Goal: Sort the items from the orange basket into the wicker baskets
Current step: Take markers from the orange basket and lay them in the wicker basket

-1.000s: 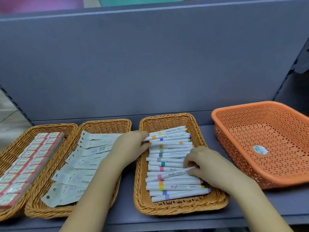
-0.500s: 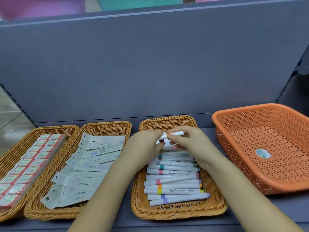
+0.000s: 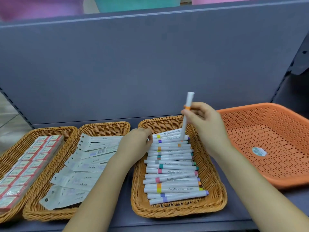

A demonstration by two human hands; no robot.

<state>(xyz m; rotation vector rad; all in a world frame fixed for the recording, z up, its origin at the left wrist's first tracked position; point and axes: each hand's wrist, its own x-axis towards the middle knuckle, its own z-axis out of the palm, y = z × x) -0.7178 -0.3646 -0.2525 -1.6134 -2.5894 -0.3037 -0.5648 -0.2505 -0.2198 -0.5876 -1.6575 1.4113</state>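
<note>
Marker [image 3: 188, 104] stands nearly upright, pinched in right hand [image 3: 204, 121].

— What sort of place is this?

— A shop, by the look of it: a stationery aisle. There's a grey metal shelf [image 3: 167, 221] with a flat grey back panel [image 3: 150, 64] and a slotted upright [image 3: 284, 77] at its side.

— And the stock?

— Brown woven wicker baskets [image 3: 215, 186] in a row hold white acrylic markers with coloured bands [image 3: 172, 171], flat pale hang-hole packets [image 3: 87, 164] and small red-edged boxes [image 3: 25, 168].
</note>
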